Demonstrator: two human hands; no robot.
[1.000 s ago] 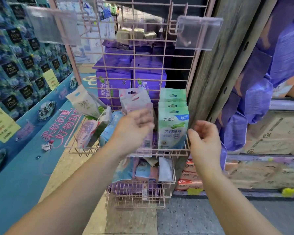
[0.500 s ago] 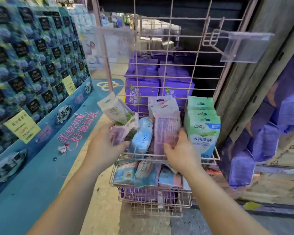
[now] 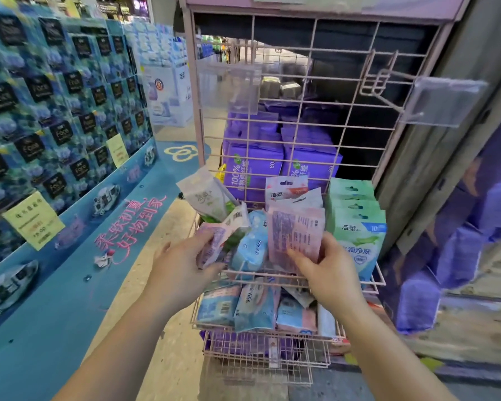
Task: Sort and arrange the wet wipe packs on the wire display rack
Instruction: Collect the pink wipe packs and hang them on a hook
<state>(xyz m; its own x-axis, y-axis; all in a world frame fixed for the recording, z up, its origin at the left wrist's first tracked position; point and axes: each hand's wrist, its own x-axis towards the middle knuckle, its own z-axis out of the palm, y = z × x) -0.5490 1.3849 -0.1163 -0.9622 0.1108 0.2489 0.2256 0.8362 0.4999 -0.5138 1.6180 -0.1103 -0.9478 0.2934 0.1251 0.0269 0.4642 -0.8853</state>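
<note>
A pink wire display rack (image 3: 298, 117) stands in front of me with small wet wipe packs in its baskets. My left hand (image 3: 182, 267) grips a pale purple pack (image 3: 219, 238) at the left of the upper basket. My right hand (image 3: 327, 270) holds the lower edge of a pink pack (image 3: 294, 235) standing upright in the middle. A light blue pack (image 3: 250, 244) sits between them. Green packs (image 3: 359, 227) stand in a row at the right. A white-green pack (image 3: 207, 198) leans out at the left. The lower basket (image 3: 268, 328) holds several blue and pink packs.
A blue floor display with stacked blue tissue packs (image 3: 55, 111) runs along the left. Large purple packs (image 3: 281, 157) sit behind the rack's grid. A clear label holder (image 3: 443, 102) sticks out on a hook at the upper right. A grey wall (image 3: 446, 146) adjoins the rack.
My left hand moved from the middle packs to the purple pack at the left. My right hand came in from the rack's right edge and took the pink pack. The view shifted closer.
</note>
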